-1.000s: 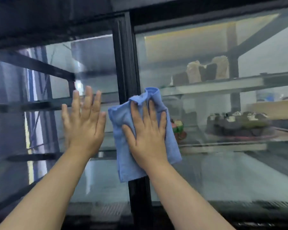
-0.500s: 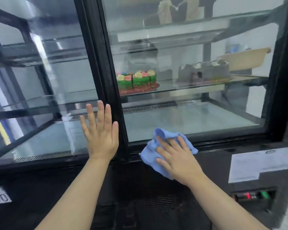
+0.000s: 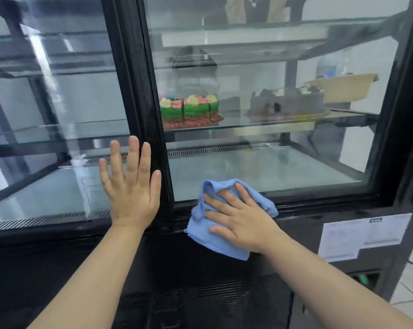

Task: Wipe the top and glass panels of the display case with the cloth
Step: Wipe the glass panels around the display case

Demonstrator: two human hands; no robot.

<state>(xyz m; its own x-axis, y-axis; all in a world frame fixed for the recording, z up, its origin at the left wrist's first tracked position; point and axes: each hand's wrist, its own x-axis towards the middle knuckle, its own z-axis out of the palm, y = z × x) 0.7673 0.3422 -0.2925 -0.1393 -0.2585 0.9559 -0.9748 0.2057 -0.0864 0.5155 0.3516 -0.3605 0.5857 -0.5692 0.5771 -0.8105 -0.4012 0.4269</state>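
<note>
Cloth [image 3: 216,244] at display case [image 3: 139,91] lower frame edge, pressed by flat right hand [image 3: 242,220]; left hand [image 3: 132,191] flat, fingers straight, on glass.

Setting: bakery or cake shop, customer side. Evidence: a black-framed chilled display case [image 3: 139,67] with glass panels, holding a green frosted cake [image 3: 189,109] and a dark cake [image 3: 288,103] on a glass shelf [image 3: 272,123], with a slotted vent grille [image 3: 217,150] below. White printed label [image 3: 362,236] and green indicator light [image 3: 362,279] on the lower housing; pale tiled floor [image 3: 412,288] at right.
</note>
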